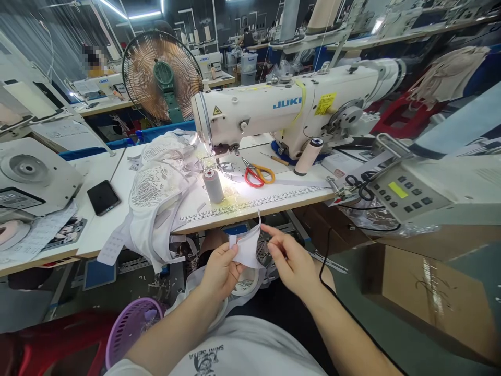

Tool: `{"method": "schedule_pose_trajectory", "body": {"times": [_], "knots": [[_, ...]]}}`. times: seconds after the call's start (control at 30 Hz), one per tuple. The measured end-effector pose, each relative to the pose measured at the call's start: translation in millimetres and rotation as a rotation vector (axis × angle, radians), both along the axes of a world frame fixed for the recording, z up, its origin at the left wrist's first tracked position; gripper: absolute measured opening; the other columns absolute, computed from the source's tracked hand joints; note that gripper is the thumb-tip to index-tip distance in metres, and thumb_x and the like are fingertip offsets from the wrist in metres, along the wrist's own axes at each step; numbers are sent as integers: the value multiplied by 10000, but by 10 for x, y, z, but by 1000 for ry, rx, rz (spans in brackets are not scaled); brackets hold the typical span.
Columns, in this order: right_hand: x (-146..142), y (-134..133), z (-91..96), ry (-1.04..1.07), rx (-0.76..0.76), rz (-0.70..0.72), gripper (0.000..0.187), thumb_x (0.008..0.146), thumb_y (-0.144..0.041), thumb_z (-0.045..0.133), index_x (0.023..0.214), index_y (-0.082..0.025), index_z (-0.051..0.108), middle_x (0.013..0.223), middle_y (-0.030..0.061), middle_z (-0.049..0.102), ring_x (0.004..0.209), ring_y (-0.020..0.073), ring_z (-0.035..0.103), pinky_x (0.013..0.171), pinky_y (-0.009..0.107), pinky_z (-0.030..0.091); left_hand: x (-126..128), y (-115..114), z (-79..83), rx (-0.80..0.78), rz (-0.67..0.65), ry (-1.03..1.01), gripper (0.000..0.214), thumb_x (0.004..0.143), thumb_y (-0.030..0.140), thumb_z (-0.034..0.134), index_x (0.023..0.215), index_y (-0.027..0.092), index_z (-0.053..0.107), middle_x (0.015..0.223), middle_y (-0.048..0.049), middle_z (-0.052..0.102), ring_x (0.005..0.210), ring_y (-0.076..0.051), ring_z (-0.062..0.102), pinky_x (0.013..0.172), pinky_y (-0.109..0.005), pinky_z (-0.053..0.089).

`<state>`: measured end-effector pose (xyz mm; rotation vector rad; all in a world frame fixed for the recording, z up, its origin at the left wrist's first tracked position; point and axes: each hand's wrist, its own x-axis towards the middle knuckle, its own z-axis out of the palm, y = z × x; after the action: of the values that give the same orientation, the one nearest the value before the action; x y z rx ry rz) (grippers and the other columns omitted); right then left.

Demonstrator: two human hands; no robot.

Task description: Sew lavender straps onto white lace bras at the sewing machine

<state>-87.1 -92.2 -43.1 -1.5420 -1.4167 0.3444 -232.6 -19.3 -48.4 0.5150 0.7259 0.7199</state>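
Note:
In front of my lap, my left hand (222, 269) pinches a white bra (249, 248) by a smooth fabric part between thumb and fingers. A thin strip on that part sticks up toward the table edge. Just right of it, my right hand (291, 261) has its index finger stretched out close to the strip and its thumb apart; whether the fingertip touches the fabric I cannot tell. The rest of the bra, with a lace cup (246, 282), hangs below my left hand over my lap.
A JUKI sewing machine (258, 107) stands on the table beyond my hands. Near its needle are a grey thread spool (213, 186), red-and-orange scissors (256, 173) and a pile of white lace bras (156, 188). A phone (103, 197) lies left; a purple basket (131, 326) and cardboard box (434, 297) are below.

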Motion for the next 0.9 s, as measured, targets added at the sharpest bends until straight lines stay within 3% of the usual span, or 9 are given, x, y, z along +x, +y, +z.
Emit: {"method": "schedule_pose_trajectory", "body": {"times": [0.1,0.17,0.3,0.37,0.67,0.77,0.9], "knots": [[138,169,62,-24,-40,109,104,872,-209,400,774,-211,435,1295,120,491,1025,204,568,787,324,447,-14,0,24,2,-14,15,272,655,192,717,898,98,642,799,-82,696,679,-162,646,629,-261,519],[204,279,106,-71,-73,217,114,875,-206,388,774,-208,440,1221,115,541,1072,208,532,805,319,431,-33,9,50,11,-26,34,279,648,195,721,899,98,645,783,-77,693,669,-155,641,613,-248,513],[286,452,194,-227,-167,342,113,870,-206,381,790,-204,460,805,42,615,736,163,570,625,256,411,-109,89,127,89,-23,123,300,609,238,750,865,112,659,726,-52,680,627,-136,618,570,-225,489],[301,509,273,-317,-154,354,111,862,-203,385,794,-200,472,730,21,583,635,144,521,570,238,372,-156,165,186,178,-33,178,313,591,275,762,845,120,664,699,-36,668,605,-126,599,556,-225,479],[298,647,881,-484,-26,271,107,831,-196,400,777,-200,492,719,22,569,624,150,486,540,231,319,-208,482,656,646,-111,369,285,668,360,685,866,156,676,607,26,583,548,-95,517,519,-212,464],[315,652,905,-422,8,260,78,817,-204,422,762,-204,477,695,13,547,623,147,483,549,232,330,-171,462,740,696,-145,329,280,687,364,668,883,164,675,653,15,597,579,-105,527,547,-223,476],[350,594,788,-239,19,289,76,830,-222,419,762,-206,447,648,-10,517,591,129,483,555,229,355,-114,308,749,710,-236,270,302,711,403,636,892,164,672,671,1,592,590,-121,530,568,-243,472]]}}
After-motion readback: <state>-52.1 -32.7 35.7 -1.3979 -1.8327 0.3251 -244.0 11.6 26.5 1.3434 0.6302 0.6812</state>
